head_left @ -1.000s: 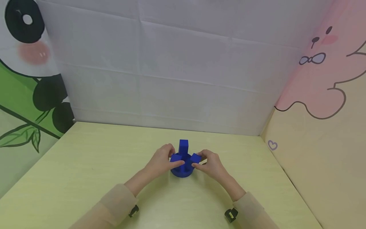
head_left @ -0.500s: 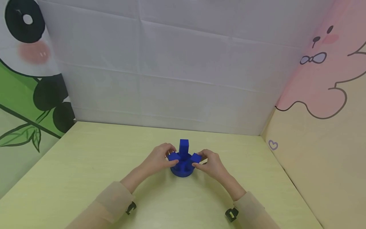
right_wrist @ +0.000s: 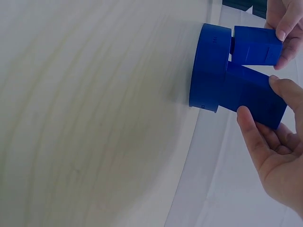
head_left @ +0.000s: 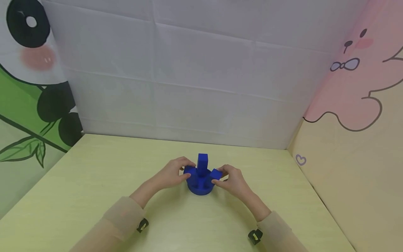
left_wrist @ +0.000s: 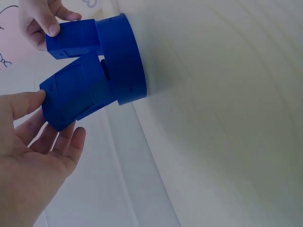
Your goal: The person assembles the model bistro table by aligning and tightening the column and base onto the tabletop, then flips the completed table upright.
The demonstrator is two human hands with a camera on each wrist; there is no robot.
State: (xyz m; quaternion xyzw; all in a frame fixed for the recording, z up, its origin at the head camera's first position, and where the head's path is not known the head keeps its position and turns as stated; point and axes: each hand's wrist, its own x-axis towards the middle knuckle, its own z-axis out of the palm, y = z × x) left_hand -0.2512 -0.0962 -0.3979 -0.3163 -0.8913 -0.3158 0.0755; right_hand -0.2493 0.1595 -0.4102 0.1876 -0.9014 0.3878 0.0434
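Observation:
A round blue base [head_left: 200,191] sits on the table with three blue blocks rising from it. My left hand [head_left: 168,174] pinches the top of the left block [left_wrist: 75,90] between thumb and fingers; in the left wrist view that block leans outward, its lower end at the base's rim. On the other side, my right hand [head_left: 235,180] grips the right block [right_wrist: 253,94], thumb on one face and fingertips on another. The third block [head_left: 203,161] stands upright at the back of the base, touched by neither hand.
The pale yellow tabletop [head_left: 94,189] spreads around the base. A white cloth backdrop [head_left: 195,77] rises behind the table's far edge. Painted panels with a panda [head_left: 34,66] and a pink bear [head_left: 355,87] border the sides.
My left hand has shifted left and slightly away from me, and the left block has swung outward with it. The right hand and the other two blocks stay nearly in place.

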